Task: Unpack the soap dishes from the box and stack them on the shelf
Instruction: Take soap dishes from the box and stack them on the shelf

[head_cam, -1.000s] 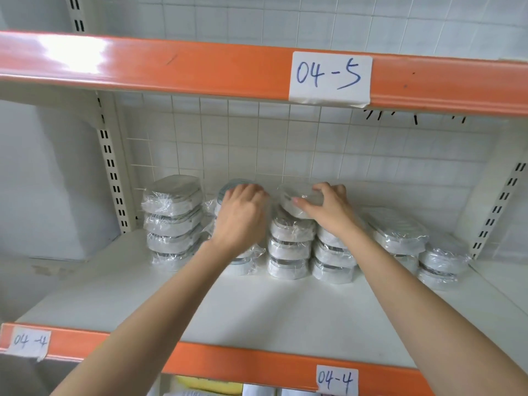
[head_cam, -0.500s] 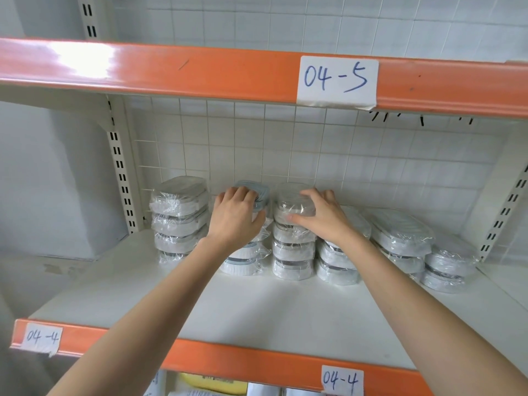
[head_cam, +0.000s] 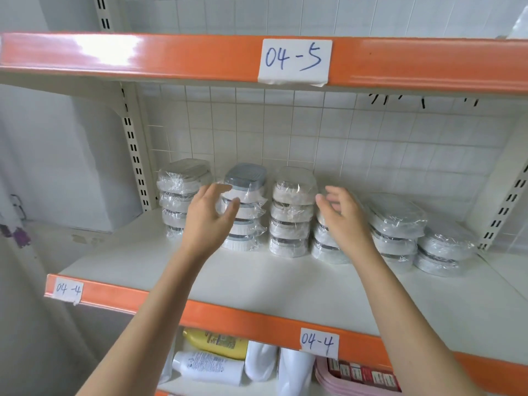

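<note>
Both hands have just let go of the stack tops they held half a second ago and now hover in front, fingers spread and holding nothing. Left hand (head_cam: 210,221) sits just before the grey-lidded stack (head_cam: 245,207); right hand (head_cam: 344,218) is just right of the stack of clear-wrapped soap dishes (head_cam: 293,212), partly covering the next stack. All stacks stand at the back of the shelf (head_cam: 285,278), beyond the fingertips. Judged: this placement is done, next trip to the box, which is out of view.

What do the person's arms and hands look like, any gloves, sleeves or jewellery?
Both are bare: the left hand and the right hand wear no gloves, rings or watch, and both forearms show no sleeves up to the frame edge.
</note>
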A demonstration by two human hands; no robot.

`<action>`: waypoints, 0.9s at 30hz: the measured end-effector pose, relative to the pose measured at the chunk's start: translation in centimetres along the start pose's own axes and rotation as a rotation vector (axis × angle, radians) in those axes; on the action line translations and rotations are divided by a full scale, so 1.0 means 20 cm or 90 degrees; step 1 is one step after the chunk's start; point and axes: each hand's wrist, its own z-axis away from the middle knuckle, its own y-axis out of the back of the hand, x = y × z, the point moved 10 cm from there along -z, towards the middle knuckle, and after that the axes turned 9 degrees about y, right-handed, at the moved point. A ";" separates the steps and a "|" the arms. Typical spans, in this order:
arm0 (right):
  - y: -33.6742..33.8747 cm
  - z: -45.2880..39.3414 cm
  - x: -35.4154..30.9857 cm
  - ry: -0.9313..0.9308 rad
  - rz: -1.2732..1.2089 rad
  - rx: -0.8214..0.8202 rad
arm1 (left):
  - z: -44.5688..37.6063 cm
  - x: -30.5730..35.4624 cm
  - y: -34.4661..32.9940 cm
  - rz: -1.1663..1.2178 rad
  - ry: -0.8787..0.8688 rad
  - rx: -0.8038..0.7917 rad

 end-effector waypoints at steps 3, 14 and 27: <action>0.08 0.23 0.05 -0.046 -0.144 0.032 | 0.23 -0.08 0.10 0.117 0.118 0.028; 0.17 0.74 0.24 -0.149 -0.286 -0.038 | 0.91 -0.23 0.14 0.342 0.408 0.087; -0.19 1.22 0.04 -0.128 -0.384 -0.307 | 1.70 -0.21 0.68 0.235 0.512 0.323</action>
